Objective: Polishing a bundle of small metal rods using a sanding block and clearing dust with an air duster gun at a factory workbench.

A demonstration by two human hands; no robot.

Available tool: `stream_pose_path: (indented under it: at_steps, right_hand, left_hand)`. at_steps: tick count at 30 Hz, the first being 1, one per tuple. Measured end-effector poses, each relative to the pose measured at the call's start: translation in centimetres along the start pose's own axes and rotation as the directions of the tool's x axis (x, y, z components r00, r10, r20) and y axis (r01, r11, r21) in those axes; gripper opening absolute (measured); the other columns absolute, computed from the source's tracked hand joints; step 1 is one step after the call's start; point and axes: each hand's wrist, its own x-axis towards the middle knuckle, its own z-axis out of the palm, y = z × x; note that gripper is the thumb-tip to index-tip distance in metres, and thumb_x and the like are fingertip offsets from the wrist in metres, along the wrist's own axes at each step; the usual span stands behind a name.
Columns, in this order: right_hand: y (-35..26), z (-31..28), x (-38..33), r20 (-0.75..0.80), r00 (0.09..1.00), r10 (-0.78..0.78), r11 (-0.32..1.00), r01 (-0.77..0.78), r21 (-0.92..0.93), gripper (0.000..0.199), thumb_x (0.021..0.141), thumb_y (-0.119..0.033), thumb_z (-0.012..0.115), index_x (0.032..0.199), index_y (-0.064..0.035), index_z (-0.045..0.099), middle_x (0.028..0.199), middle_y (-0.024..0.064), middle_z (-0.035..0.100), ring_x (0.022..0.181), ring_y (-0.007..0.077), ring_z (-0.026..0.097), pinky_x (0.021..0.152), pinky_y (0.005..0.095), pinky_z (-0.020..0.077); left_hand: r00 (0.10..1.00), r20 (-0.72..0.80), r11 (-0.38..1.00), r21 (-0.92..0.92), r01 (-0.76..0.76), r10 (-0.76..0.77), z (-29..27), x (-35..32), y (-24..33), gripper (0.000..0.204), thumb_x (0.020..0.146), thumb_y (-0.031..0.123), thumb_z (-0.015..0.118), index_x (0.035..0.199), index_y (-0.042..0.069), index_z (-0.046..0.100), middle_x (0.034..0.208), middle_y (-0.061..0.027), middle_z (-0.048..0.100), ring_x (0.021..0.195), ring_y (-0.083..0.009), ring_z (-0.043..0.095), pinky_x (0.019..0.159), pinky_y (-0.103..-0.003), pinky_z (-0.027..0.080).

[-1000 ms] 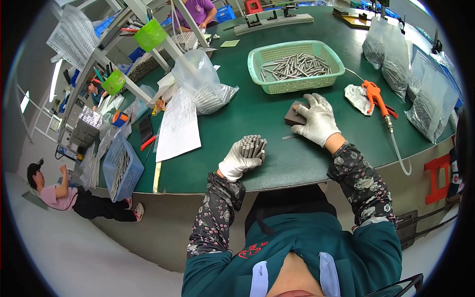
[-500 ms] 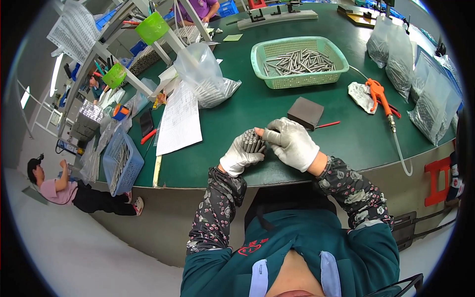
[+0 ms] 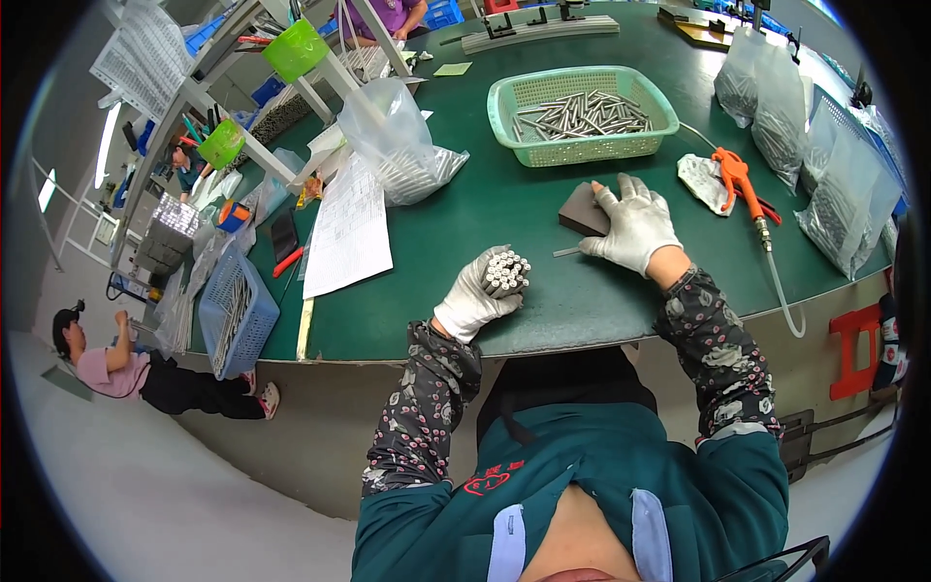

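My left hand [image 3: 472, 303], in a white glove, is wrapped round a bundle of short metal rods [image 3: 506, 273]. Their pale round ends face up. My right hand [image 3: 635, 228], gloved with a bare thumb or fingertip showing, lies palm down over the table with its fingers stretched out. It touches or partly covers a dark grey-brown block [image 3: 584, 211]. From under its near side sticks a short thin grey piece [image 3: 566, 252]; the rest of that is hidden.
A pale green basket [image 3: 585, 153] of loose metal rods stands ahead on the green table [image 3: 436, 247]. To the right are an orange air gun [image 3: 737, 179] on a white cloth and bags of metal parts [image 3: 849, 223]. Leftward are a paper sheet [image 3: 349, 238], bagged rods [image 3: 412, 170] and a blue basket [image 3: 240, 320].
My right hand has left the bundle and moved right and away, onto the block, covering the red stick beside it. The left hand keeps the rods, their ends now turned up.
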Motion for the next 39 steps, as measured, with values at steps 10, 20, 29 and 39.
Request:
stream_pose_path:
  at_steps: [10,20,29,39]
  right_hand:
    - [-4.8,-2.2,-2.4,-0.308,0.800,-0.515,0.682,0.600,0.418,0.047,0.062,-0.029,0.066,0.106,-0.0127,0.060,0.108,0.0201,0.051,0.097,0.0343,0.049,0.086,0.0402,0.0399]
    - [0.6,1.1,-1.1,-0.238,0.971,-0.026,0.993,-0.002,-0.118,0.046,0.063,-0.034,0.066,0.104,-0.0139,0.059,0.113,0.0148,0.050,0.103,0.0296,0.048,0.082,0.0404,0.0405]
    - [-4.1,-0.4,-1.5,-0.093,0.965,-0.244,0.825,0.257,0.503,0.054,0.063,-0.045,0.067,0.095,-0.0026,0.054,0.088,0.0152,0.055,0.082,0.0312,0.056,0.072,0.0400,0.0449]
    - [-10.6,2.0,-0.9,-0.327,0.880,-0.344,0.812,0.454,0.367,0.032,0.069,-0.030,0.062,0.089,-0.0069,0.053,0.077,0.0094,0.053,0.066,0.0261,0.058,0.053,0.0384,0.0454]
  left_hand:
    - [0.980,0.085,0.943,0.266,-0.198,0.182,0.9,-0.3,1.3,0.063,0.064,-0.011,0.066,0.120,0.008,0.042,0.109,-0.0040,0.054,0.098,-0.0143,0.053,0.085,-0.028,0.044]
    - [0.999,0.049,0.979,0.201,-0.021,0.011,-0.2,-0.2,-0.2,0.065,0.065,-0.013,0.061,0.122,0.005,0.035,0.102,-0.0055,0.056,0.089,-0.0121,0.056,0.080,-0.023,0.047]
    - [0.994,0.077,0.946,0.308,-0.101,0.081,-0.7,-0.1,-0.6,0.066,0.066,-0.006,0.067,0.122,0.006,0.035,0.104,-0.0051,0.055,0.092,-0.0116,0.054,0.081,-0.025,0.046]
    - [0.985,0.006,0.853,0.500,-0.150,0.170,1.8,0.2,1.0,0.045,0.073,0.006,0.065,0.113,0.006,0.045,0.110,-0.0078,0.049,0.101,-0.0176,0.048,0.089,-0.026,0.039]
